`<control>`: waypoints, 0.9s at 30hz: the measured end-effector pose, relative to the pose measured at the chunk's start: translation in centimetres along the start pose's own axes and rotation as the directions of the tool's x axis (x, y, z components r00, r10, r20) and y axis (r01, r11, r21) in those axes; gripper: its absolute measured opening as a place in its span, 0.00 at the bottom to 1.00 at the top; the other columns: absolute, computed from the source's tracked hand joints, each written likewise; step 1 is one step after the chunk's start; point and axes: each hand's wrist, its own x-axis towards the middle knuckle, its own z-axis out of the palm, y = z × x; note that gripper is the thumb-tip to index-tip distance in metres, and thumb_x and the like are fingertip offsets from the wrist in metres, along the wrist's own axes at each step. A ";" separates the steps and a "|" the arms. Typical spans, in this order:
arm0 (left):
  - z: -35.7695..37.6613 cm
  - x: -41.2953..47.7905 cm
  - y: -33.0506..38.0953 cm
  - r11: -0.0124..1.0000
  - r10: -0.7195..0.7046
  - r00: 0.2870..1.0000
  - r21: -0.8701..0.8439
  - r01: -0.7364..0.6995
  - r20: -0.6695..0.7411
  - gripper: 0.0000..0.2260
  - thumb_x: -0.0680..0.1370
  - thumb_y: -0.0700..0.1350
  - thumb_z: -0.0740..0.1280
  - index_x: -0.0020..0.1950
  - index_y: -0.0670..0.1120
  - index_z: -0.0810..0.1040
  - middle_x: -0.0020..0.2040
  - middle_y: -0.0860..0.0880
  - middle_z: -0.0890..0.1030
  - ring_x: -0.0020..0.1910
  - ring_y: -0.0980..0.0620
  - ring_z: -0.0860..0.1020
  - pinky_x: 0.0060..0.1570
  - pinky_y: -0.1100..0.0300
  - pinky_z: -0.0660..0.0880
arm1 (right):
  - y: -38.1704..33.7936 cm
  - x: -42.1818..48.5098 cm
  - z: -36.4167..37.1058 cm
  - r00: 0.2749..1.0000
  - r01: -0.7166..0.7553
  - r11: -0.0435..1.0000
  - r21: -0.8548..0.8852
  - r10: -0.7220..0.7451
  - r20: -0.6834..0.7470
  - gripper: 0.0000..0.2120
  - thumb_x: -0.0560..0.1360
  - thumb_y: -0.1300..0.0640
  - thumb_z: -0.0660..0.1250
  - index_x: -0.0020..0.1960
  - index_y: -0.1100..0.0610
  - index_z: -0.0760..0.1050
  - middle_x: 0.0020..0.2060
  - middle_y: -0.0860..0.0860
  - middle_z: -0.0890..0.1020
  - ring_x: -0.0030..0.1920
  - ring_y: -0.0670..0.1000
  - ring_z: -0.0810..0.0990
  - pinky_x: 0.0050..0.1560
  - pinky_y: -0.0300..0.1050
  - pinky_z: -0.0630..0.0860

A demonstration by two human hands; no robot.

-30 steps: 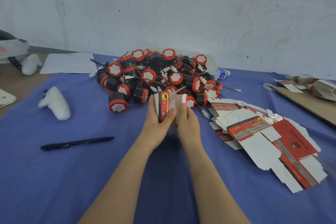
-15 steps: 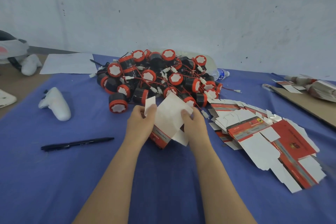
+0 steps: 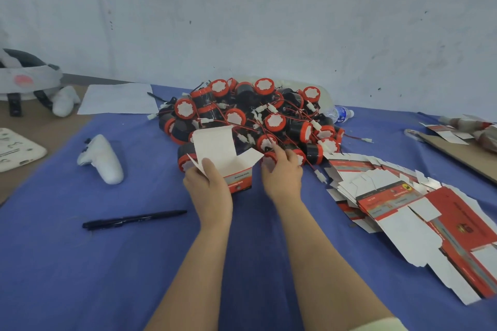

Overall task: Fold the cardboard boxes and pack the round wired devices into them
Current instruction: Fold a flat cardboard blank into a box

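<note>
- The left hand (image 3: 209,183) is gripping the open cardboard box (image 3: 228,158) at the table's middle, and a loose grip could be tipping it.
- The right hand (image 3: 282,172) is curling its fingers onto a round wired device (image 3: 269,157) at the pile's (image 3: 250,115) 6 o'clock edge. I cannot tell if it is gripping.
- The devices are tangling together, so pulling one could be dragging more along.

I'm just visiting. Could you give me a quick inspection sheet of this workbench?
Surface: blue cloth over a table.
Job's things: open box, flaps up; pile of round devices behind it; flat box blanks at right.
Clutter: pen, white controller, paper sheet, water bottle.
Hands: left hand grips the box; right hand touches the pile, grip unclear.
Cables: red wires with white plugs, tangled through the pile.
Surroundings: white wall; headset at far left.
</note>
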 end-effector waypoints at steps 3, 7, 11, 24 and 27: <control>0.2 -0.2 0.0 1.000 0.011 1.000 0.006 -0.011 -0.013 0.11 0.83 0.49 0.54 0.62 0.44 0.66 0.59 0.45 0.72 0.52 0.51 0.75 0.37 0.66 0.72 | -0.1 0.2 0.5 0.998 -0.033 0.997 -0.075 0.028 -0.063 0.17 0.79 0.50 0.62 0.67 0.51 0.66 0.67 0.57 0.64 0.63 0.60 0.65 0.50 0.48 0.68; 0.2 -0.4 -0.3 1.000 0.021 1.000 0.020 -0.021 0.002 0.09 0.83 0.49 0.56 0.56 0.44 0.66 0.59 0.42 0.73 0.55 0.45 0.76 0.53 0.48 0.77 | -0.3 -0.3 -0.8 0.974 -0.094 0.919 0.382 0.164 -0.155 0.15 0.76 0.49 0.68 0.56 0.53 0.67 0.54 0.54 0.75 0.46 0.50 0.74 0.44 0.45 0.74; 0.7 -1.0 -0.6 0.989 0.098 0.992 0.102 -0.106 0.083 0.10 0.82 0.53 0.56 0.52 0.46 0.64 0.55 0.44 0.73 0.54 0.45 0.75 0.55 0.43 0.74 | -1.4 -1.6 -4.1 0.972 -0.046 0.309 0.950 0.235 -0.030 0.17 0.77 0.55 0.66 0.65 0.48 0.69 0.47 0.44 0.79 0.46 0.45 0.83 0.45 0.43 0.81; 0.9 -2.5 -1.4 0.861 0.133 0.877 0.384 -0.333 0.462 0.32 0.73 0.71 0.43 0.55 0.48 0.71 0.45 0.48 0.80 0.45 0.45 0.78 0.47 0.46 0.76 | -1.3 -5.0 -2.3 0.985 0.044 0.984 0.172 -0.014 -0.169 0.17 0.76 0.40 0.61 0.38 0.53 0.71 0.36 0.49 0.77 0.42 0.48 0.75 0.39 0.41 0.73; 0.9 -2.4 -1.5 0.853 0.071 0.875 0.425 -0.303 0.480 0.34 0.71 0.72 0.40 0.50 0.47 0.73 0.40 0.47 0.80 0.42 0.46 0.79 0.45 0.47 0.76 | -1.3 -4.8 -1.7 0.986 0.067 0.998 0.016 -0.063 -0.153 0.22 0.78 0.41 0.57 0.32 0.54 0.72 0.37 0.51 0.76 0.49 0.50 0.69 0.43 0.45 0.67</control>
